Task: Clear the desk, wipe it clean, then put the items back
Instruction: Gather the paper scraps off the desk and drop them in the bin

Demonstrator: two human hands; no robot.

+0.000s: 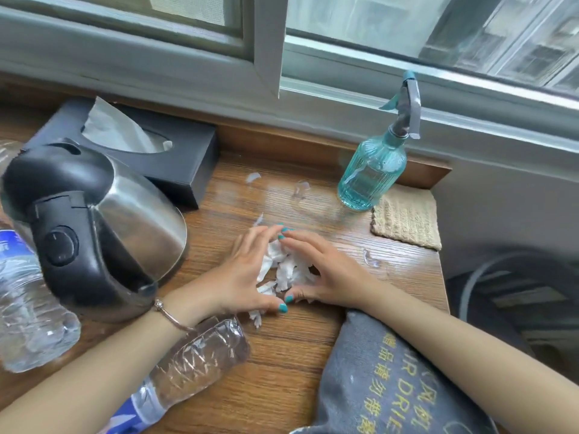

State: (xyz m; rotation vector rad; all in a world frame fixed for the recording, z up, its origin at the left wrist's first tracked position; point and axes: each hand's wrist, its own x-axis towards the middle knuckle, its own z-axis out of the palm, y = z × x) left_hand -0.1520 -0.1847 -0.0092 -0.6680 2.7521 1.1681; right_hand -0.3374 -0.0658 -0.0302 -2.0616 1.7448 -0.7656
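Paper scraps (pixel 289 270) are cupped between left hand (pixel 247 270) and right hand (pixel 326 274) — stray bits nearer the kettle (pixel 103 220) may be missed.

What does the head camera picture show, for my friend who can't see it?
Two bare hands, the left hand and the right hand, cup a pile of torn white paper scraps on a brown wooden desk. A steel kettle with a black handle stands left, a ribbed teal glass spray bottle right.

grey pouch (pixel 388 377) with yellow letters "r drie" beside chinese characters, bottle labels unreadable
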